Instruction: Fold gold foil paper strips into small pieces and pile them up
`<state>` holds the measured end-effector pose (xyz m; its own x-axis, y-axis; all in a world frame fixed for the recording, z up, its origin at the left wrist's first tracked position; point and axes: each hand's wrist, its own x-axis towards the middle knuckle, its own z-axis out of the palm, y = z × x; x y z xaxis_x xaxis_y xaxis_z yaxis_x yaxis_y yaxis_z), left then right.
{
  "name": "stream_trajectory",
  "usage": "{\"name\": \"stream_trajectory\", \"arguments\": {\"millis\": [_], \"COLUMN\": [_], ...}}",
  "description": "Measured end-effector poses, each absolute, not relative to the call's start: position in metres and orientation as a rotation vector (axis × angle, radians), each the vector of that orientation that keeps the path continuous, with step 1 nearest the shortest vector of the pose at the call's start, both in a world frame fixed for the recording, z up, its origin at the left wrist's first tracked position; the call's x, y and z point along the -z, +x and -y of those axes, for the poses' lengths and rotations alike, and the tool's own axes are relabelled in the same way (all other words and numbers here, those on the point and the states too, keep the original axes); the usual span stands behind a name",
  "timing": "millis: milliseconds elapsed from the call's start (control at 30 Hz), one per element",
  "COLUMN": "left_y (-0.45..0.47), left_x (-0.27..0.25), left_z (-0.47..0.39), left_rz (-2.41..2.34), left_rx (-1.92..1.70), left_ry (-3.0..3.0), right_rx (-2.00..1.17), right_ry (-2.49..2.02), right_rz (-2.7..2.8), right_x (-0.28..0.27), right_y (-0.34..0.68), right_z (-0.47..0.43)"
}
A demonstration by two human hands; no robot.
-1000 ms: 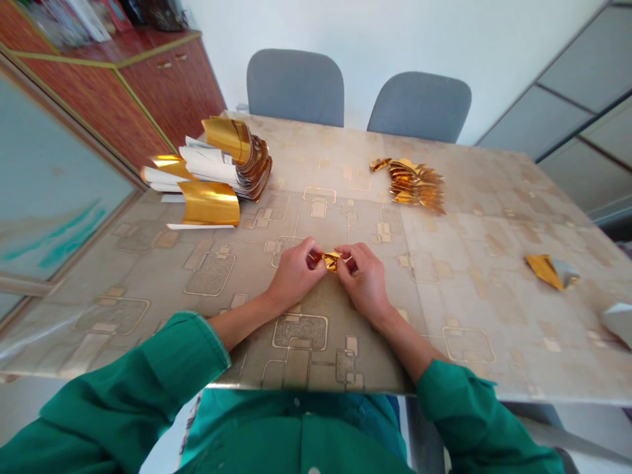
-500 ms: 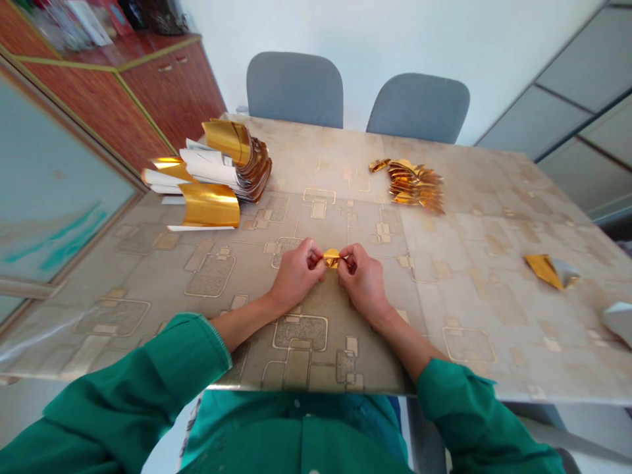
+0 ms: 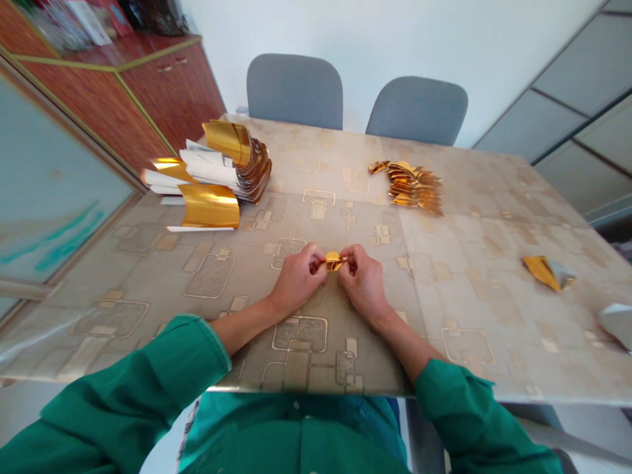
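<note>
I have both hands near the front edge of the worktop (image 3: 444, 309), close together, with a small folded gold piece (image 3: 334, 262) between them. The left hand (image 3: 297, 276) pinches its left end between thumb and fingers, and the right hand (image 3: 364, 280) pinches the other end the same way. Against the frame from a second ago, the piece has changed most: it looked narrow and crumpled then, and now I see a rounded, bright top rising above a darker folded front. The hands themselves have barely shifted on my feed.

The rest of the worktop matches the earlier view. The stack of gold sheets (image 3: 227, 139) lies far left, with one curled gold sheet (image 3: 210, 205) just in front of it. The cluster of folded gold pieces (image 3: 415, 187) sits beyond the right hand, and a gold-and-silver paper (image 3: 546, 271) lies well apart, farther right.
</note>
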<state>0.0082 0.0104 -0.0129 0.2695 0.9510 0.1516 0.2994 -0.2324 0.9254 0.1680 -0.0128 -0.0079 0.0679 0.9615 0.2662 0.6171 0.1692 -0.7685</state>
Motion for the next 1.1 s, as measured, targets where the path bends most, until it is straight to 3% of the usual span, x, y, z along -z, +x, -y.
{"name": "stream_trajectory", "arguments": {"millis": [367, 867, 1100], "left_y": [0.009, 0.005, 0.001], "left_x": [0.013, 0.011, 0.003], "left_z": [-0.012, -0.016, -0.014], "left_rz": [-1.166, -1.194, -1.136], "left_rx": [-0.963, -0.921, -0.849], "left_ry": [1.627, 1.595, 1.607], "right_rx": [-0.384, -0.442, -0.390], "right_ry": [-1.583, -1.584, -1.645], "right_rz": [1.748, 1.691, 1.430], "right_x": [0.010, 0.010, 0.007], "right_y": [0.166, 0.166, 0.219], "right_z": [0.011, 0.010, -0.021]}}
